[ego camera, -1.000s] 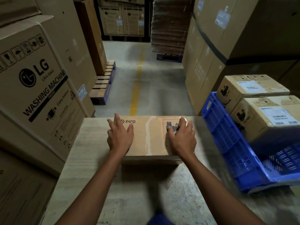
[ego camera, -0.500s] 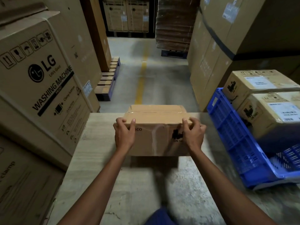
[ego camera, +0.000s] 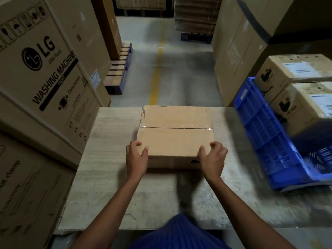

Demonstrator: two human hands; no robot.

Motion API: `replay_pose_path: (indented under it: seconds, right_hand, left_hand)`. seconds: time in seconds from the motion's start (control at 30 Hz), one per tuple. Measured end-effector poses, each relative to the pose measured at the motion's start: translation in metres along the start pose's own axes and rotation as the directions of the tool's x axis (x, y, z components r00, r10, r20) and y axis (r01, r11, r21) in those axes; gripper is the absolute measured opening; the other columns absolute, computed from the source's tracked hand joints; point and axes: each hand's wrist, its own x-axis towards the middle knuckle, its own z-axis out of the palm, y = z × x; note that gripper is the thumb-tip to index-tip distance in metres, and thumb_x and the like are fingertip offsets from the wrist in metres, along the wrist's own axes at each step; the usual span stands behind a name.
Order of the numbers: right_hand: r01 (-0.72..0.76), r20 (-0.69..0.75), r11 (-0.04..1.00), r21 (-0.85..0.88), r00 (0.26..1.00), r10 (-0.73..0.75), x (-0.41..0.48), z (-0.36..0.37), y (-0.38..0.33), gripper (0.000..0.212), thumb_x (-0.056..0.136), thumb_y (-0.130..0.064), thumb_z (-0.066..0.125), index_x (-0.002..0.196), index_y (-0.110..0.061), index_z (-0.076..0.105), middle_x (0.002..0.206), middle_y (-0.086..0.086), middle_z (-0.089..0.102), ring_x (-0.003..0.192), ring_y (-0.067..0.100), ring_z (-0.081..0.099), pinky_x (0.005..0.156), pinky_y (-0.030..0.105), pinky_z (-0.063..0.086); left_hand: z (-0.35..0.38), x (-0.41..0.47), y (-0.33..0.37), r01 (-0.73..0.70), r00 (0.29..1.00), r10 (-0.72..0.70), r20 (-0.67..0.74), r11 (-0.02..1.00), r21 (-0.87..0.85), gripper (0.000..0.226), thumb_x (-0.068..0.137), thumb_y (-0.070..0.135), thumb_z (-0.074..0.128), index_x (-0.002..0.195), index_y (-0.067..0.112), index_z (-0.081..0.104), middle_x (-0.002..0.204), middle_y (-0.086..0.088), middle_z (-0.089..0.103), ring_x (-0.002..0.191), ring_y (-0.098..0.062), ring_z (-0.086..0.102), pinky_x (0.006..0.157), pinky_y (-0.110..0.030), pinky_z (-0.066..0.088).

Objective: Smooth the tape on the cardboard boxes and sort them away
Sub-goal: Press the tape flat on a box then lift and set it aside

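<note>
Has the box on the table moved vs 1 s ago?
Yes. The box has been rolled toward the person: the printed face, up before, now faces them, and the taped seam is on top. It still sits at the table far edge.

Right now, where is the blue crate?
In the head view, the blue crate rests on the table's right side, right of the taped box, with labelled cardboard boxes beside it.

One cardboard box (ego camera: 176, 141) lies on the single table (ego camera: 107, 177), with two grips at its near corners: left grip (ego camera: 136, 159) and right grip (ego camera: 212, 159). Right of the table, one blue crate (ego camera: 260, 132) holds two labelled boxes, the far labelled box (ego camera: 280, 72) and the near labelled box (ego camera: 301, 108). Left of the table stands one LG carton (ego camera: 45, 69). Beyond the table are one pallet (ego camera: 118, 69) and one yellow floor line (ego camera: 156, 72).
</note>
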Motion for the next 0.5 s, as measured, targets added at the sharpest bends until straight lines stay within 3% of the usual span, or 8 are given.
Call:
replay_pose_path:
  seconds: [0.07,0.1,0.13,0.23,0.33,0.43,0.5]
  right_hand:
    - [0.257,0.034,0.926,-0.276,0.966,-0.258,-0.009,0.009,0.000,0.044,0.099,-0.043,0.051,0.134,-0.017,0.048,0.157,0.022,0.031,0.149,0.039,0.024,0.121,0.060,0.006]
    - [0.394,0.104,0.856,-0.335,0.918,-0.382,-0.015,0.013,-0.004,0.054,0.100,-0.047,0.044,0.144,-0.016,0.042,0.163,0.023,0.023,0.153,0.038,0.014,0.121,0.056,-0.007]
    - [0.512,0.198,0.791,-0.334,0.859,-0.472,-0.020,0.018,-0.009,0.063,0.101,-0.051,0.036,0.152,-0.015,0.034,0.166,0.020,0.016,0.155,0.036,0.009,0.122,0.053,-0.008]
    - [0.709,0.457,0.657,-0.257,0.688,-0.564,-0.032,0.033,-0.029,0.072,0.103,-0.061,0.013,0.160,-0.018,0.022,0.168,0.010,0.005,0.156,0.029,0.002,0.124,0.051,0.009]
    - [0.774,0.562,0.566,-0.285,0.613,-0.555,-0.033,0.039,-0.037,0.077,0.100,-0.066,0.000,0.160,-0.023,0.023,0.168,0.007,0.008,0.156,0.028,0.004,0.124,0.054,0.014]
    - [0.799,0.582,0.512,-0.315,0.589,-0.561,-0.029,0.038,-0.039,0.074,0.102,-0.065,0.006,0.156,-0.023,0.034,0.165,0.010,0.027,0.152,0.031,0.024,0.120,0.055,0.026]
    - [0.826,0.559,0.450,-0.340,0.562,-0.609,-0.020,0.035,-0.050,0.061,0.103,-0.060,0.019,0.141,-0.024,0.050,0.148,0.010,0.049,0.133,0.033,0.048,0.104,0.052,0.041]
  left_hand:
    - [0.003,-0.003,-0.007,-0.140,0.990,0.135,0.045,0.980,0.139,0.026,0.096,0.021,0.061,0.118,0.006,0.061,0.136,-0.014,0.050,0.122,-0.032,0.053,0.095,-0.029,0.041]
    - [0.005,-0.006,-0.011,-0.218,0.975,0.206,0.081,0.957,0.192,0.031,0.098,0.027,0.056,0.121,0.006,0.062,0.145,-0.016,0.047,0.134,-0.034,0.045,0.105,-0.037,0.040]
    - [0.007,-0.009,-0.014,-0.289,0.956,0.269,0.114,0.930,0.229,0.039,0.099,0.034,0.049,0.124,0.007,0.063,0.151,-0.017,0.044,0.142,-0.034,0.036,0.112,-0.043,0.035]
    - [0.007,-0.012,-0.023,-0.466,0.884,0.424,0.194,0.829,0.308,0.052,0.100,0.041,0.035,0.130,0.009,0.063,0.155,-0.014,0.041,0.149,-0.031,0.027,0.120,-0.053,0.025]
    - [0.004,-0.010,-0.026,-0.557,0.829,0.464,0.311,0.728,0.400,0.061,0.102,0.049,0.026,0.141,0.013,0.055,0.158,-0.011,0.038,0.150,-0.027,0.025,0.122,-0.042,0.013]
    - [0.002,-0.001,-0.011,-0.544,0.839,0.399,0.370,0.627,0.558,0.065,0.099,0.053,0.025,0.139,0.015,0.058,0.152,-0.010,0.047,0.139,-0.030,0.045,0.111,-0.041,0.036]
    - [-0.001,0.011,0.010,-0.536,0.844,0.364,0.393,0.548,0.643,0.063,0.097,0.050,0.025,0.136,0.016,0.061,0.150,-0.008,0.050,0.126,-0.031,0.054,0.096,-0.041,0.046]
